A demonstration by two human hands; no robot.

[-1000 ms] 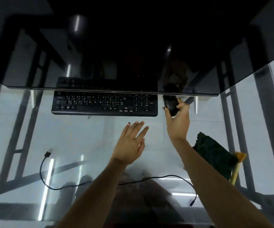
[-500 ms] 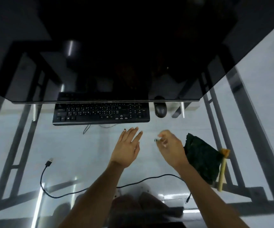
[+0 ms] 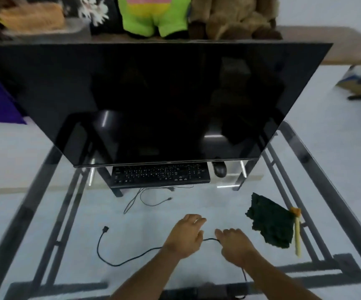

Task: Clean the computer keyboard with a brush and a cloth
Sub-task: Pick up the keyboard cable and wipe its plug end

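The black keyboard (image 3: 161, 176) lies on the glass desk under the bottom edge of a large dark monitor (image 3: 153, 102). A dark green cloth (image 3: 270, 226) lies crumpled at the right, and a brush (image 3: 297, 232) with a pale yellow handle rests against its right side. My left hand (image 3: 186, 237) and my right hand (image 3: 236, 245) hover side by side over the near desk, well short of the keyboard, fingers loosely curled and holding nothing. A black cable passes under both hands.
A black mouse (image 3: 219, 168) sits right of the keyboard. A loose black USB cable (image 3: 110, 254) loops across the near desk, and thinner wires (image 3: 147, 198) trail from the keyboard. Soft toys (image 3: 153, 16) stand behind the monitor. Metal frame bars show through the glass top (image 3: 45, 213).
My right hand let go of the mouse beside the keyboard and drew back toward me. My left hand drew back too. The view tilted up and away, showing the whole monitor.
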